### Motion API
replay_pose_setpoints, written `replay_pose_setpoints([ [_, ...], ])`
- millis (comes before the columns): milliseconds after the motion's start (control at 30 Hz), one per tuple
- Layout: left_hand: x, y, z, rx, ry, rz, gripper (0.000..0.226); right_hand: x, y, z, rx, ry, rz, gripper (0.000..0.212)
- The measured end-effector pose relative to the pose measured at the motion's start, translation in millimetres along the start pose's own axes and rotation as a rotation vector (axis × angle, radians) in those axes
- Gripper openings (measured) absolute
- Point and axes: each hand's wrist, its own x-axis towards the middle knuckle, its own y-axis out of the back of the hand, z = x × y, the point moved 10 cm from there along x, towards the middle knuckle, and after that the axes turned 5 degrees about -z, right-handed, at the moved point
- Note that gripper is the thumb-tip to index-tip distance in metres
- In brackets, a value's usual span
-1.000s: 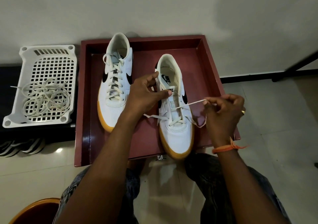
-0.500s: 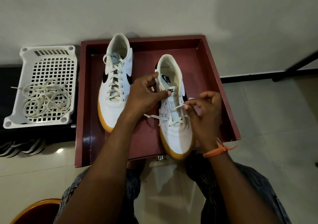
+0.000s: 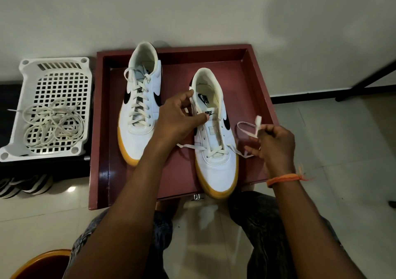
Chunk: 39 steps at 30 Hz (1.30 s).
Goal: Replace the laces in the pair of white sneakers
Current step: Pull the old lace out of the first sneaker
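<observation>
Two white sneakers with gum soles lie in a maroon tray (image 3: pixel 102 128). The left sneaker (image 3: pixel 140 109) is laced to the top. The right sneaker (image 3: pixel 214 141) has a cream lace (image 3: pixel 246 128) crossed only through its lowest eyelets. My left hand (image 3: pixel 179 118) grips the right sneaker's side and tongue near the collar. My right hand (image 3: pixel 275 143) is to the right of that shoe and pinches the lace's free right end, which loops up above my fingers. The lace's other end (image 3: pixel 186 146) lies loose on the tray by my left wrist.
A white perforated basket (image 3: pixel 23 115) left of the tray holds a tangle of cream laces (image 3: pixel 53 124). Striped footwear (image 3: pixel 23 185) lies on the floor below it. A round orange-rimmed object (image 3: pixel 40 263) sits at the bottom left. A black bar (image 3: pixel 364 81) crosses the upper right. My knees are below the tray.
My right hand moved from the shoe's eyelets out to the right, drawing the lace end out with it. The crossing above the lowest eyelets is gone. My left hand stayed on the shoe.
</observation>
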Motion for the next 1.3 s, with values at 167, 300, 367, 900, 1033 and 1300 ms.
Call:
replay_pose_setpoints([
  [167,-19,1,47,0.407,-0.232,0.161,0.045,-2,-17,-4,-0.078,0.013,-0.090,0.018],
  [300,-31,-36,58,0.676,-0.275,-0.065,0.011,2,-8,-20,-0.260,0.149,0.012,0.011],
  [367,-36,-57,43,0.812,-0.208,-0.160,0.015,-7,-3,-35,-0.381,0.248,0.038,0.019],
  [900,-52,-39,13,0.299,0.340,-0.569,0.004,-64,-44,17,-0.814,0.260,-0.272,0.069],
  [1033,-50,-20,22,0.320,0.262,-0.515,0.003,-70,-49,20,-0.888,0.259,-0.251,0.052],
  [1300,-42,-64,39,0.690,-0.101,-0.283,0.016,-76,-51,21,-0.860,0.248,-0.232,0.064],
])
